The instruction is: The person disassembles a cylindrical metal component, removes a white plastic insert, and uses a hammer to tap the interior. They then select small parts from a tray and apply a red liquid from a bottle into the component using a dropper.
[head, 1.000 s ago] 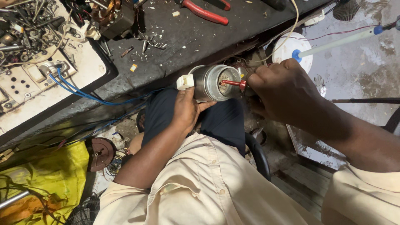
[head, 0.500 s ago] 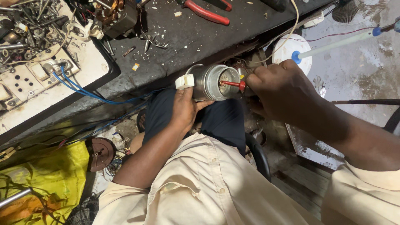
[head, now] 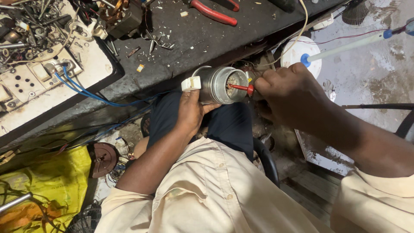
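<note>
At frame centre your left hand (head: 192,113) is cradling the metal can (head: 217,85), fingers clamped round it, while your right hand (head: 293,95) fingers are pinching the red-handled screwdriver (head: 241,87) probing its open end, work unfinished

Yellow plastic bag (head: 47,185), crumpled, on the floor at lower left, beneath the workbench edge. No labels, signs or screens visible.

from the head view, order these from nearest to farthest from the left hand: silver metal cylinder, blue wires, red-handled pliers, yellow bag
Measured from the left hand:
1. Silver metal cylinder: held in that hand, just above it.
2. Blue wires: to its left, along the dark bench edge.
3. Red-handled pliers and yellow bag: pliers top centre on the bench, bag bottom left; too close to call.
</note>
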